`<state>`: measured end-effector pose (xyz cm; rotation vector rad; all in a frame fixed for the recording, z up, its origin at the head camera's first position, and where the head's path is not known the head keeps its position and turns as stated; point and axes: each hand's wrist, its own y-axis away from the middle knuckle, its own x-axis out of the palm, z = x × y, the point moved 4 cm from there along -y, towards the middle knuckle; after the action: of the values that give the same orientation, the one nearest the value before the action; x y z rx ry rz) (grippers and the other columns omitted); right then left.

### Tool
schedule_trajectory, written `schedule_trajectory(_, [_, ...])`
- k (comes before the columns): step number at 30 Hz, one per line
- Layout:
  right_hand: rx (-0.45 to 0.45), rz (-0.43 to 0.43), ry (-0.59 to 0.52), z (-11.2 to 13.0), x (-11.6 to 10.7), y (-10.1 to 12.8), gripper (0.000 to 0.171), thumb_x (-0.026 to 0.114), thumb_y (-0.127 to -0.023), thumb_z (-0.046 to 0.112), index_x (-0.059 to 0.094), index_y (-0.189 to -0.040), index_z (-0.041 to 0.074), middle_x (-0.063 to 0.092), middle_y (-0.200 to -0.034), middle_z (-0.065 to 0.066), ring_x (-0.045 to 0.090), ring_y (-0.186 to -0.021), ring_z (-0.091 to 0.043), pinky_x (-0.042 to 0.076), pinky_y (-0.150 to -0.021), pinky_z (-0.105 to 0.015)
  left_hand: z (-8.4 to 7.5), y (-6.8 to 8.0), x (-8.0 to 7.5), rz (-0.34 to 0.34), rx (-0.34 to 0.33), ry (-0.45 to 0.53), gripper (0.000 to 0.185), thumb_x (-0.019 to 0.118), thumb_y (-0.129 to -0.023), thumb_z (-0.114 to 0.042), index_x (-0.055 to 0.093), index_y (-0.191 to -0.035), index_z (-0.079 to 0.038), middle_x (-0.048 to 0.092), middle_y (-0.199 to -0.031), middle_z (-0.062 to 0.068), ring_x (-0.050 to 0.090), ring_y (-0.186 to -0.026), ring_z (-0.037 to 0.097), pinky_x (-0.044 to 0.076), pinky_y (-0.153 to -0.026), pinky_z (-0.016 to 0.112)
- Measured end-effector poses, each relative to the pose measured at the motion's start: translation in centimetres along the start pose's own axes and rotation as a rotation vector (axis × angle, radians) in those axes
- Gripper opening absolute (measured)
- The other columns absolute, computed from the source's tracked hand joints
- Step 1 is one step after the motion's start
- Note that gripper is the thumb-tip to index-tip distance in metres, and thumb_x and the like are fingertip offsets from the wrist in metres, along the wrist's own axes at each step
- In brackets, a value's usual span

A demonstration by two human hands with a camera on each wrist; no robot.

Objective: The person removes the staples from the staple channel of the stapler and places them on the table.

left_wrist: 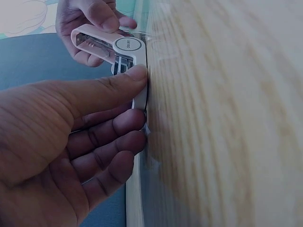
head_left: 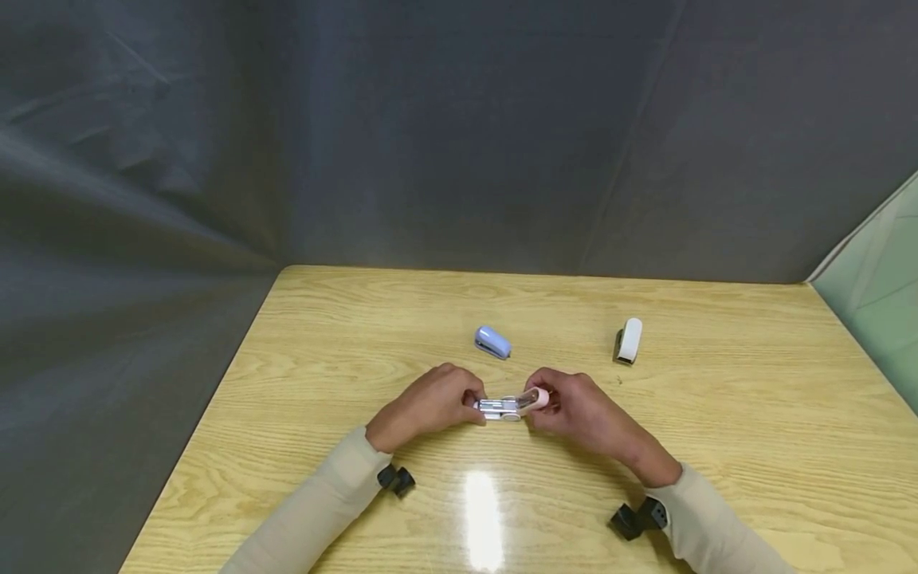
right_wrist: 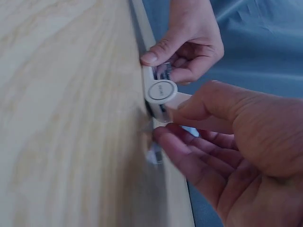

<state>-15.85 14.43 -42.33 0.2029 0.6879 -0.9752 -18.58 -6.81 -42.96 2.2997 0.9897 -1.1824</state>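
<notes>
A small pink-and-white plastic stapler with a metal staple channel [head_left: 511, 405] lay on the light wooden table [head_left: 344, 335], near its front middle, swung open at its hinge, and both hands worked on it. The left hand [head_left: 429, 405] held the stapler's white base end against the tabletop; in the left wrist view its thumb [left_wrist: 124, 78] pressed on the base strip while the curled fingers [left_wrist: 120, 124] closed in under it, so that hand was pinching the stapler. The right hand [head_left: 574, 408] gripped the pink top arm, raised and tilted away from the base; in the left wrist view its thumb and fingers wrapped round that lifted arm, and in the right wrist view its thumb [right_wrist: 199, 111] lay just beside the round white hinge cap [right_wrist: 161, 91]. Farther back on the table, well apart from the hands, a small pale blue plastic stapler [head_left: 492, 342] lay closed, and to its right a small white plastic stapler [head_left: 629, 340] stood closed too. Both forearms wore beige sleeves [head_left: 315, 510] with dark camera mounts [head_left: 396, 480] at the wrists. A grey fabric backdrop [head_left: 459, 127] hung behind the table.
</notes>
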Motion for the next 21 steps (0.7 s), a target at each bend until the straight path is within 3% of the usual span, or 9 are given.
schedule_trajectory(16, [0.060, 0.043, 0.062, 0.2, -0.6, 0.1, 0.020, 0.079, -0.090, 0.003, 0.069, -0.107, 0.006, 0.068, -0.091, 0.006, 0.056, -0.075, -0.009, 0.049, -0.066, -0.028, 0.4, 0.2, -0.1, -0.001, -0.038, 0.058, 0.017, 0.087, -0.085, -0.020, 0.072, -0.079, -0.020, 0.057, -0.065, -0.011, 0.043, -0.059, 0.004, 0.037, -0.057, 0.023])
schedule_trajectory(21, [0.112, 0.024, 0.084, 1.5, -1.8, 0.2, 0.029, 0.078, -0.093, 0.011, 0.067, -0.118, 0.001, 0.071, -0.102, 0.001, 0.065, -0.088, -0.015, 0.053, -0.073, -0.033, 0.3, 0.1, -0.1, 0.001, -0.030, 0.061, 0.015, 0.087, -0.086, -0.020, 0.073, -0.080, -0.019, 0.058, -0.066, -0.012, 0.045, -0.060, 0.003, 0.038, -0.058, 0.023])
